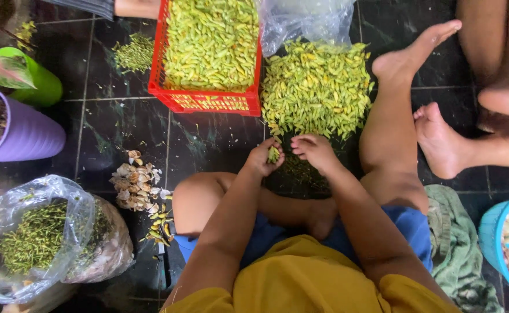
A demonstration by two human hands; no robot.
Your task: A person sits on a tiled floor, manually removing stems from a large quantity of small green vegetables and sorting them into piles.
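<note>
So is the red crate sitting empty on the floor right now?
No, the red crate is filled nearly to its rim with small yellow-green buds, and a loose pile of them lies beside it on the dark tiles.

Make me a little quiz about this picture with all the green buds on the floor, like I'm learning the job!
1. True or false: the red crate is full of yellow-green buds.
2. What does the left hand pinch? A) a bud from the loose pile B) a spoon C) a leaf
3. Fill in: the clear plastic bag near the person's left side holds thin green ____.

Key:
1. True. The crate is heaped with them.
2. A. A green bud sits between its fingers at the pile's near edge; the right hand is beside it.
3. Stems, or trimmed bits; they are too fine to tell more.
</note>
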